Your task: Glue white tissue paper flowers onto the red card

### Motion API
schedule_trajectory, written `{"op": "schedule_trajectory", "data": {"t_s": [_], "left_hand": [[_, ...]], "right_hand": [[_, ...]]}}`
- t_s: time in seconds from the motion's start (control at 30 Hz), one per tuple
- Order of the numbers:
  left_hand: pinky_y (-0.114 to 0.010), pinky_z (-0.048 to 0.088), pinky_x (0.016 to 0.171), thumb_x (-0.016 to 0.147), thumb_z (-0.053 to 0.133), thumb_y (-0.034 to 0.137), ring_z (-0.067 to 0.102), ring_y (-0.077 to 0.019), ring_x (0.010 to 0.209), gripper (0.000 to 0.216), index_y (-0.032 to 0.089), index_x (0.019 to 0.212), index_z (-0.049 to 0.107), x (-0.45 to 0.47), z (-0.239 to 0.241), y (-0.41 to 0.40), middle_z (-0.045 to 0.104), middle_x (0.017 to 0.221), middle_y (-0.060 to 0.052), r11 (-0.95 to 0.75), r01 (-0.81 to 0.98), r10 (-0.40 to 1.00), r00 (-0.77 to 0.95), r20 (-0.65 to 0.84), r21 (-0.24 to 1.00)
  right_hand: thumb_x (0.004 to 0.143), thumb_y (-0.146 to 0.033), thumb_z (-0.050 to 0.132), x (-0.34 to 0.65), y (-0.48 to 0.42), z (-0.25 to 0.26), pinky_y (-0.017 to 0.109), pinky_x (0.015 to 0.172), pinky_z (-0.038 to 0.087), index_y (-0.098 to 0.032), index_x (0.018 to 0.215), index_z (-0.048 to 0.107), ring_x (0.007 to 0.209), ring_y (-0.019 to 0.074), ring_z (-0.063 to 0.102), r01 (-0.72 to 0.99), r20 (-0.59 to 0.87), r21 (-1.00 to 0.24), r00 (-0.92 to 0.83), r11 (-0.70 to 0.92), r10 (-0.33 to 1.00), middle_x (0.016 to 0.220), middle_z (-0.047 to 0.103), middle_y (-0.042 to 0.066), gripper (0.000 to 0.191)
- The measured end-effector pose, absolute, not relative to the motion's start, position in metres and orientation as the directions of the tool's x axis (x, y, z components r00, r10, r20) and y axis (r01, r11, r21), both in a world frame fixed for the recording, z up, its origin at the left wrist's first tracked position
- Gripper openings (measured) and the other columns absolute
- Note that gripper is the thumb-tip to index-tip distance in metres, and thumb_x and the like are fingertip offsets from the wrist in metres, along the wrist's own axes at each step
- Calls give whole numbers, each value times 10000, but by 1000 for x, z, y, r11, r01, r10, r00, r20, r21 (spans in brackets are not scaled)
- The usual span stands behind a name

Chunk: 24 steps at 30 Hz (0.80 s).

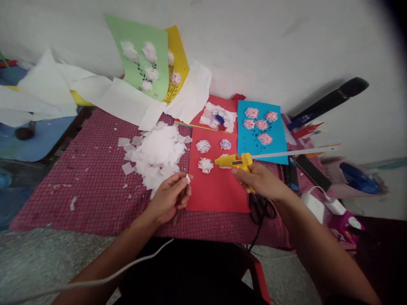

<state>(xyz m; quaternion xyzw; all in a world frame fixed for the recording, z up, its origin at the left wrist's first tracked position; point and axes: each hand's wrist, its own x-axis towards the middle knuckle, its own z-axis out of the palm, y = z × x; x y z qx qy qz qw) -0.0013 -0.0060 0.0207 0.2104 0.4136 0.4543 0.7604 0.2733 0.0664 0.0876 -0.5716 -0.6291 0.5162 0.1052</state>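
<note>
While the right hand (262, 181) is wrapped around the grip of a yellow plastic glue gun (233, 160) with a long white stick (282, 153) running out of its back, the left hand (173, 197) pinches a small folded scrap of white paper (188, 179) between thumb and fingers. The gun's nozzle points left, right at the edge of a ruffled white paper flower (205, 165) on a flat red paper sheet (219, 195); whether it touches is unclear. The left hand is just beside the sheet's left edge, near a loose heap of white paper squares (159, 150) on the red checked tablecloth (92, 186).
</note>
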Motion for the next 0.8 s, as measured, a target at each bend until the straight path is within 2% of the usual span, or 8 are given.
{"op": "schedule_trajectory", "data": {"t_s": [0.33,0.53,0.8], "left_hand": [[-170,259,400,859,780,423,439,-53,439,334,189,1024,609,-1,21,-5,602,665,38,502,-517,863,244,-443,693],[-168,266,399,860,776,422,439,-53,435,332,188,1024,608,-1,22,-5,602,661,39,499,-512,865,243,-439,699],[-167,266,402,854,779,427,439,-54,439,342,189,1031,607,-1,22,-6,606,664,40,503,-508,862,242,-445,699]], "right_hand": [[925,-692,576,278,71,69,269,469,370,-224,687,521,485,123,487,631,-475,-751,-313,-194,823,563,552,-11,528],[885,-685,632,278,71,68,264,467,376,-221,748,552,493,119,487,605,-510,-753,-289,-258,811,601,537,-29,491],[894,-682,621,276,70,77,266,476,367,-221,777,564,501,124,483,597,-479,-764,-270,-244,835,592,540,-25,479]]}}
